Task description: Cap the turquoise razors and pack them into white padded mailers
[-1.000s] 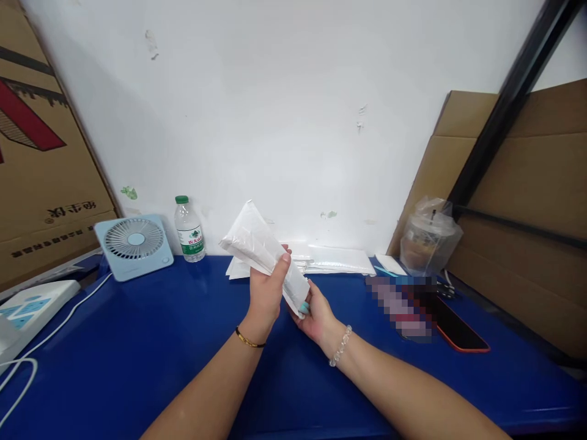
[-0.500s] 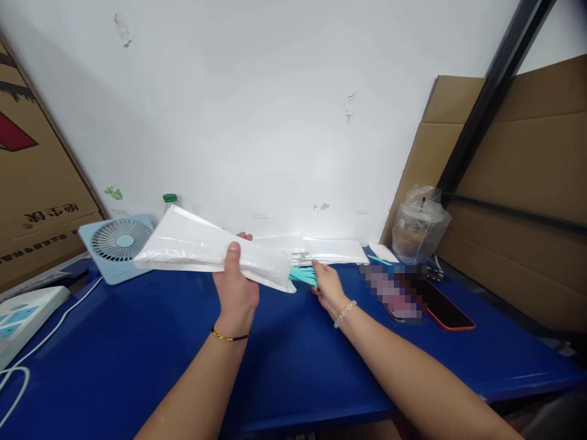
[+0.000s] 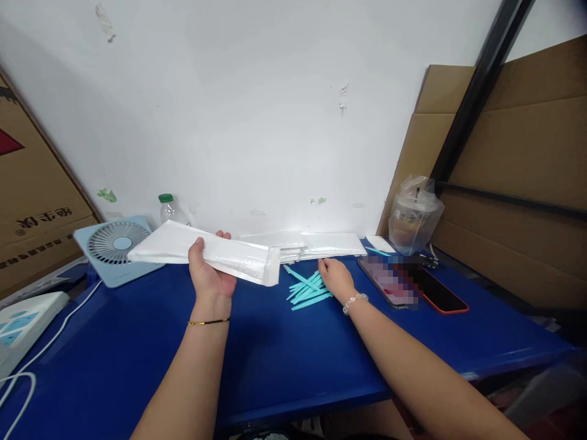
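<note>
My left hand (image 3: 208,275) grips a long white padded bag (image 3: 183,249), held roughly level above the blue table (image 3: 284,360), its open end pointing right. Several teal sticks (image 3: 308,287) lie fanned out on the table just right of the bag's mouth. My right hand (image 3: 336,276) rests palm down beside the sticks, fingers stretched toward them and touching their right ends. A flat stack of white bags (image 3: 321,243) lies behind, against the wall.
A pale blue fan (image 3: 117,246) and a water bottle (image 3: 169,209) stand at the back left. A phone (image 3: 415,286) and a bagged drink cup (image 3: 413,217) are on the right. Cardboard boxes flank both sides; a white power strip (image 3: 22,318) with cables lies far left.
The bag has swung from tilted to level and moved left. The teal sticks came out of its end and now lie spread on the table; my right hand released them.
</note>
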`<state>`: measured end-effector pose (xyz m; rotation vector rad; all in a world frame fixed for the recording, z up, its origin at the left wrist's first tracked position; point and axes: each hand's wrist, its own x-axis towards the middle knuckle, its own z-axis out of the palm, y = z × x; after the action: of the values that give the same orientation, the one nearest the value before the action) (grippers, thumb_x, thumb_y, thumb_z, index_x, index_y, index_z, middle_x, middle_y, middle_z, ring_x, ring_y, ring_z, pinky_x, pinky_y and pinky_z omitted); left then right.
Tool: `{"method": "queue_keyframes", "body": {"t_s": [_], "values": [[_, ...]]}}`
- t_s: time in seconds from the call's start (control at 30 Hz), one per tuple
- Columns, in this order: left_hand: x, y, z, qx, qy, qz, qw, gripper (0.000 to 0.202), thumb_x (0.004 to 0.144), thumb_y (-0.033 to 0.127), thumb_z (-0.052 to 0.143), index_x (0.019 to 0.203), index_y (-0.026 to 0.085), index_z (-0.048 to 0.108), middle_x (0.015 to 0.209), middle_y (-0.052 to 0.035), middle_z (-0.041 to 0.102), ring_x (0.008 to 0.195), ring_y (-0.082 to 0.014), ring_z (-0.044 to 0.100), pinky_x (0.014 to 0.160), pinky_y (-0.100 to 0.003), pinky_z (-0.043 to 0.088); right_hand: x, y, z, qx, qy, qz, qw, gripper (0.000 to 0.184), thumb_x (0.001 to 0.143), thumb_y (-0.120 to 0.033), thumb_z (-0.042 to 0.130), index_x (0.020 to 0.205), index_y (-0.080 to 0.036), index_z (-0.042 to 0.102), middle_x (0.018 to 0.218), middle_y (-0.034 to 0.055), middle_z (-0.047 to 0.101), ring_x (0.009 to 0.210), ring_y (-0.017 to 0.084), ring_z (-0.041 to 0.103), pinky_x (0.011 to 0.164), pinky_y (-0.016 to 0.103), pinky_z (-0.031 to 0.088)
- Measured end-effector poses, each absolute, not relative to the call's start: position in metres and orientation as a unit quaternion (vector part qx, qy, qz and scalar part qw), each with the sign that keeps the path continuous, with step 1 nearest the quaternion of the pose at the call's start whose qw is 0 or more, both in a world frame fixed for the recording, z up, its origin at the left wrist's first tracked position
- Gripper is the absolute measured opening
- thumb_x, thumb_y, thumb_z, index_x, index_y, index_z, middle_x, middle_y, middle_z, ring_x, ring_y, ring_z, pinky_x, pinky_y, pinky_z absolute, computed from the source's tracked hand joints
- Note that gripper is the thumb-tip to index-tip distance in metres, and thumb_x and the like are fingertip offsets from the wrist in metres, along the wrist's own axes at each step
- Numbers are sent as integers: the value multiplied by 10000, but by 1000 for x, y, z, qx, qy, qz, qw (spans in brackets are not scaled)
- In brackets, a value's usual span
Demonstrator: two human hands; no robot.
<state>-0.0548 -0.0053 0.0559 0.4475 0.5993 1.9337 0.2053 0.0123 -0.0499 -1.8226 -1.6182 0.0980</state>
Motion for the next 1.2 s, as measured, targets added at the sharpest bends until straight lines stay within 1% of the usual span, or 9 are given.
{"method": "queue_keyframes", "body": {"t_s": [0.2,0.37,0.5,0.67,0.8,0.87,0.93,1.07,1.2], "values": [[-98,6,43,367,478,633,487,344,611,119,739,940,149,645,856,-86,685,803,-227,661,796,-354,520,211,13,-59,-690,-634,-3,348,362,854,-420,460,616,-183,594,793,94,546,814,225,480,733,358,370],[-118,3,37,457,502,527,511,528,487,83,810,984,159,648,959,-111,688,881,-248,652,865,-382,485,198,13,-41,-651,-665,-23,366,347,842,-466,468,691,-204,639,811,65,586,832,210,486,781,368,344],[-114,5,39,473,476,578,464,552,517,132,811,1033,164,616,987,-106,677,888,-232,649,892,-401,465,159,18,-25,-631,-720,66,280,408,726,-551,584,536,-192,615,671,69,607,792,226,535,779,372,340],[-122,15,29,414,554,609,388,724,419,71,827,1083,166,552,971,-116,656,989,-279,610,927,-452,421,126,27,-23,-622,-710,223,244,283,604,-307,718,422,-178,543,522,35,576,642,194,558,661,313,366],[-127,20,23,423,645,574,273,917,264,-55,793,1110,183,528,1142,-169,570,1269,-351,369,1024,-493,293,137,23,-17,-585,-707,288,273,204,664,-319,659,546,-172,582,526,-10,563,511,113,492,516,236,345],[-118,17,27,446,622,598,239,810,322,-39,781,1068,187,558,1222,-166,518,1337,-339,244,1031,-468,294,148,17,-11,-543,-679,362,337,215,694,-372,641,641,-172,582,532,-37,536,469,86,446,464,213,316],[-98,10,33,460,558,627,291,605,441,-8,758,993,185,601,1166,-130,558,1303,-299,319,991,-381,363,158,9,-5,-476,-630,468,397,250,701,-409,649,705,-177,556,501,-62,496,430,73,419,436,202,302],[-39,-11,31,507,421,510,552,310,607,47,712,892,158,656,803,-58,660,784,-182,618,682,-217,469,171,-5,-2,-362,-560,590,455,286,691,-382,701,785,-184,517,560,-44,567,544,123,587,521,227,421],[3,-21,10,647,361,400,539,124,719,206,662,839,175,668,633,-24,634,549,-141,568,486,-188,411,176,-12,-7,-339,-552,572,503,276,675,-341,733,792,-167,553,617,-12,621,599,124,600,577,237,436]]}}
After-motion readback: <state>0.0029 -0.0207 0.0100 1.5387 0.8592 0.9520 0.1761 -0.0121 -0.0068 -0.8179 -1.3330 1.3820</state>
